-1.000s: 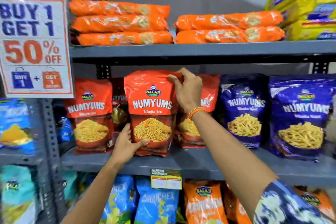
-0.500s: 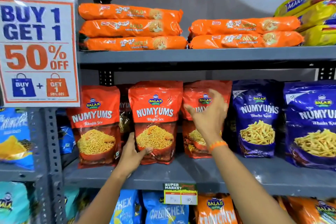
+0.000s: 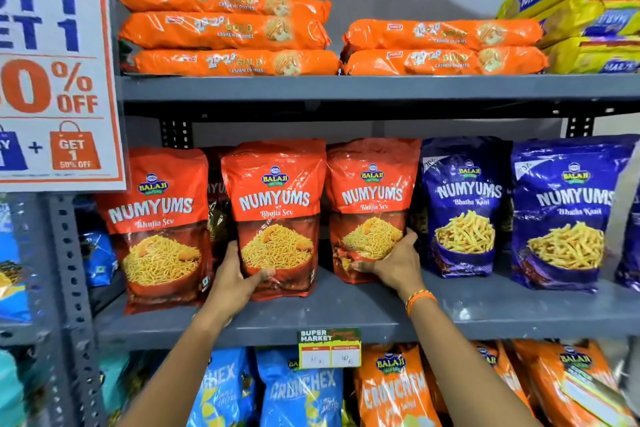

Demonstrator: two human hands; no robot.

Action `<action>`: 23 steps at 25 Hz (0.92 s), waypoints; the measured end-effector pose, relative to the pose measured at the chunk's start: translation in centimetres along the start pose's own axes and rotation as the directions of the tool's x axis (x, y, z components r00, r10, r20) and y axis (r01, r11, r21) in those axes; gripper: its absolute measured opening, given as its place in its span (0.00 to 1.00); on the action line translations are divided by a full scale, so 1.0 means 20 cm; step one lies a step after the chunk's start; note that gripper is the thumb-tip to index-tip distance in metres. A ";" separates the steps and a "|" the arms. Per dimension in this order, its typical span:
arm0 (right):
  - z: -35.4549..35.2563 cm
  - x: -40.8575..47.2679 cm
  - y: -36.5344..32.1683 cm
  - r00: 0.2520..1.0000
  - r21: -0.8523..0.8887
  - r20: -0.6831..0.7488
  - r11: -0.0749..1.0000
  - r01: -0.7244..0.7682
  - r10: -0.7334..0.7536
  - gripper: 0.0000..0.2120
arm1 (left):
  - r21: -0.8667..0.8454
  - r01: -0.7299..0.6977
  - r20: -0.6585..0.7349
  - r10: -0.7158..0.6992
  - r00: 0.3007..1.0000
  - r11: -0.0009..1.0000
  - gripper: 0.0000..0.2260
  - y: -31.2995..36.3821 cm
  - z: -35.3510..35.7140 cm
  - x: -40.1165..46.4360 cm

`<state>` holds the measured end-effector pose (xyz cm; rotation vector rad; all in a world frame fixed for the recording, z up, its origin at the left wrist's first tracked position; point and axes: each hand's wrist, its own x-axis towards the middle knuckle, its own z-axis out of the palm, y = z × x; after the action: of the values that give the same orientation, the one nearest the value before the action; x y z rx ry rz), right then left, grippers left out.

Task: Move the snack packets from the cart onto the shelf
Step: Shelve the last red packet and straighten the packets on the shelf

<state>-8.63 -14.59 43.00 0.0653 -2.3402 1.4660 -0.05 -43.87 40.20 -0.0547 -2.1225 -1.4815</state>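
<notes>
Three red Numyums Bhujia Sev packets stand upright on the grey middle shelf (image 3: 346,315). My left hand (image 3: 235,279) grips the lower left corner of the middle red packet (image 3: 277,215), thumb across its front. My right hand (image 3: 394,263) holds the lower right corner of the right red packet (image 3: 372,204), fingers wrapped around its base. The left red packet (image 3: 159,229) stands untouched beside them. The cart is out of sight.
Two blue Numyums packets (image 3: 464,204) stand to the right. Orange cookie rolls (image 3: 225,28) and yellow Marie packs (image 3: 588,17) fill the upper shelf. A "Buy 1 Get 1" sign (image 3: 59,69) hangs at left. Blue and orange packets (image 3: 301,392) sit on the shelf below, behind a price tag (image 3: 329,348).
My right hand left the top of the middle packet, moved right and down, and now holds the base of the right red packet. The left hand stays on the middle packet. The view came closer.
</notes>
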 end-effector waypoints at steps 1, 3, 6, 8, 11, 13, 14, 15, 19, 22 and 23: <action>-0.01 -0.01 0.00 1.000 -0.030 0.005 0.999 0.016 -0.016 0.59 | 0.001 -0.009 0.001 0.009 1.000 1.000 0.31 0.00 0.00 0.00; -0.04 -0.04 -0.01 0.999 -0.085 0.013 0.995 0.052 -0.051 0.51 | 0.000 -0.016 -0.002 0.016 1.000 1.000 0.30 0.01 0.01 -0.02; -0.07 -0.08 0.01 0.995 -0.087 0.030 0.992 0.094 -0.092 0.49 | 0.015 -0.047 -0.010 0.047 0.999 0.999 0.34 0.04 0.02 -0.04; -0.10 -0.11 0.03 0.993 -0.073 0.026 0.991 0.115 -0.113 0.49 | 0.017 -0.069 -0.014 0.070 0.997 0.997 0.37 0.06 0.03 -0.05; -0.13 -0.17 0.04 0.990 -0.067 -0.011 0.988 0.142 -0.143 0.51 | -0.002 -0.086 -0.032 0.086 0.996 0.996 0.37 0.06 0.02 -0.07; -0.15 -0.20 0.05 0.987 -0.059 -0.042 0.987 0.152 -0.155 0.52 | -0.038 -0.075 -0.029 0.074 0.997 0.996 0.38 0.06 0.02 -0.07; -0.15 -0.21 0.05 0.986 -0.052 -0.055 0.987 0.153 -0.155 0.53 | -0.049 -0.072 -0.026 0.071 0.997 0.996 0.38 0.06 0.02 -0.08; -0.15 -0.22 0.05 0.986 -0.044 -0.068 0.988 0.148 -0.151 0.54 | -0.059 -0.070 -0.018 0.069 0.997 0.996 0.38 0.06 0.02 -0.08; -0.16 -0.23 0.06 0.985 -0.058 -0.084 0.987 0.148 -0.153 0.55 | -0.072 -0.043 0.008 0.044 0.999 0.996 0.37 0.06 0.01 -0.08; -0.17 -0.23 0.07 0.987 -0.067 -0.060 0.987 0.144 -0.148 0.55 | -0.095 -0.029 0.024 0.031 0.999 0.995 0.37 0.07 0.00 -0.09; -0.17 -0.23 0.07 0.987 -0.063 -0.057 0.988 0.144 -0.148 0.55 | -0.098 -0.025 0.021 0.027 0.999 0.995 0.37 0.07 0.00 -0.09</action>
<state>-3.78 -11.75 41.59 0.1702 -2.2763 1.3098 1.93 -42.84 40.51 -0.1351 -2.0570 -1.5759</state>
